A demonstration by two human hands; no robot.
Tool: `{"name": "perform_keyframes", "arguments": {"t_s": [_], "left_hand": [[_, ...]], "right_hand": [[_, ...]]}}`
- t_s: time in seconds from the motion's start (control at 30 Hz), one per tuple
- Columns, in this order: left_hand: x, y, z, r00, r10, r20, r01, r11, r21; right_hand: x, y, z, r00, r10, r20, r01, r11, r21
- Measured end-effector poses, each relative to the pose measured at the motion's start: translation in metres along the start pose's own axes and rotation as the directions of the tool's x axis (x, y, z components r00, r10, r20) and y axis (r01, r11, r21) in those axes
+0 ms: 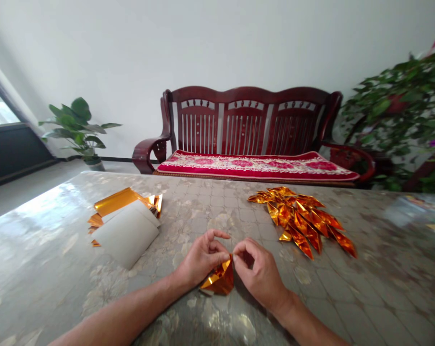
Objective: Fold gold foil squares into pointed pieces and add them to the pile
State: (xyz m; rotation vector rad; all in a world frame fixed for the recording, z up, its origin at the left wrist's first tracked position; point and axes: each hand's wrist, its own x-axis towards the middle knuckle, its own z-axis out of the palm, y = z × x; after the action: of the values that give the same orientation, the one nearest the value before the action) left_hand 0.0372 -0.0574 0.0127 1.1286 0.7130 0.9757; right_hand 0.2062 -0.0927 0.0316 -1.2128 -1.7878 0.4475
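Near the front middle of the table, my left hand (pixel 205 257) pinches a folded piece of shiny orange-gold foil paper (pixel 222 281) between thumb and fingers, its index finger stretched out above. At the paper's upper tip, my right hand (pixel 256 266) is closed, with thumb and index finger pinching the point. The lower part of the paper hangs down towards the tabletop with its creased facets showing. Further right lies a pile of folded foil pieces (pixel 300 218) with pointed ends. To the left rests a stack of foil paper sheets (pixel 132 233), some with the white side up.
A patterned, glossy cover lies over the table (pixel 188 206). Clear plastic packaging (pixel 415 209) sits at its right edge. Behind stands a dark red wooden bench (pixel 242 120) with a red floral cushion (pixel 253 164). Potted plants (pixel 80 125) flank the bench on both sides.
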Motion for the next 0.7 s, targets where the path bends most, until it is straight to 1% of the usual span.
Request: {"name": "perform_keyframes", "arguments": {"t_s": [0.07,0.23,0.4,0.53,0.7], "left_hand": [[0.0006,0.0001,-0.001,1.0,-0.014,0.006,0.014,1.0,0.007],[-0.0004,-0.0004,-0.0011,0.999,-0.027,-0.023,0.028,0.999,0.031],[-0.0012,0.0024,-0.0008,0.999,-0.041,-0.006,0.041,0.999,0.023],[-0.0017,0.0053,-0.0001,0.998,-0.06,0.018,0.06,0.998,0.024],[-0.0017,0.0052,-0.0004,0.998,-0.049,0.027,0.049,0.999,0.017]], "right_hand": [[-0.0001,0.0002,0.0,1.0,0.018,0.006,-0.018,1.0,0.013],[-0.0013,0.002,-0.0009,0.998,0.05,0.029,-0.051,0.997,0.052],[-0.0011,0.0009,-0.003,0.995,0.088,0.054,-0.093,0.992,0.09],[-0.0012,-0.0014,-0.0045,0.998,0.049,0.051,-0.051,0.998,0.045],[-0.0017,-0.0015,-0.0055,0.997,-0.069,0.036,0.073,0.992,-0.099]]}}
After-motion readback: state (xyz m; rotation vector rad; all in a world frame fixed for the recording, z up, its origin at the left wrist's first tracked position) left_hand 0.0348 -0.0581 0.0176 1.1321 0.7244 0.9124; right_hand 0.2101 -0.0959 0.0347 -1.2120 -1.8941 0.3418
